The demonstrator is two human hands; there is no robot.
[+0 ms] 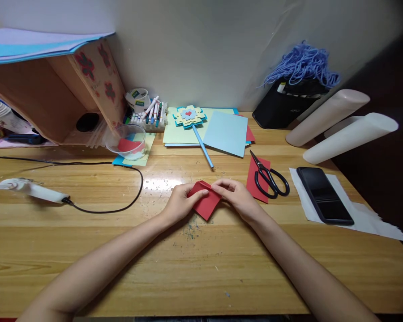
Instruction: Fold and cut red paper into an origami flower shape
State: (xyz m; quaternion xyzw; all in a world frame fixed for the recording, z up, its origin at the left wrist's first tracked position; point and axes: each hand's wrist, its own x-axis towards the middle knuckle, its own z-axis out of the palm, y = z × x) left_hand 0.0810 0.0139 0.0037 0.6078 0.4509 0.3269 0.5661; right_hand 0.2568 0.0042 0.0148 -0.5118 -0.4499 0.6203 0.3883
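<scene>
A folded piece of red paper is held between both hands above the middle of the wooden table. My left hand grips its left side, the thumb pressed flat across the front. On the upper right edge, my right hand pinches the paper between thumb and fingers. Black-handled scissors lie right of my right hand, partly over a flat red paper piece. Beyond the hands rests a layered paper flower with a red heart centre and a blue stick stem.
A hot glue gun with a black cord lies at left. Behind it stand a cardboard box, a clear bowl and several markers. A light blue sheet lies at the back; a phone and paper rolls are right.
</scene>
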